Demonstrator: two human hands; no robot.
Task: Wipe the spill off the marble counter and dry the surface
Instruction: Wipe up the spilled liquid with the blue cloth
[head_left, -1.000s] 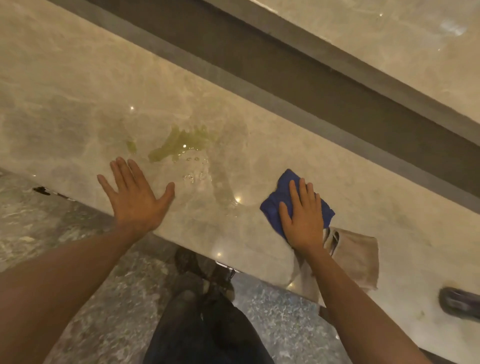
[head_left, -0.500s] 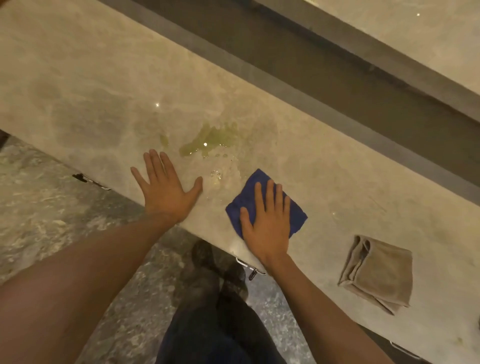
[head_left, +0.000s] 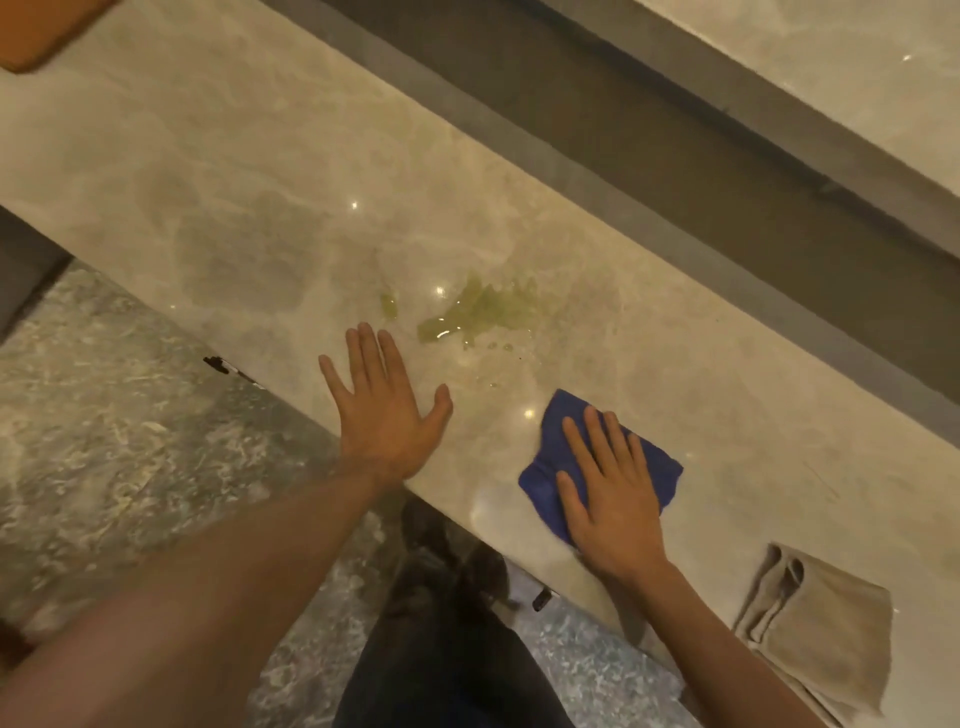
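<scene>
The right hand, fingers spread flat on the folded blue microfibre cloth, has slid it leftward near the yellow-green spill on the beige marble counter, so wiping looks imminent, while the left hand rests splayed beside it.

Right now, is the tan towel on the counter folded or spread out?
Folded. The tan towel lies as a compact stack, with layered edges showing at its near end.
</scene>
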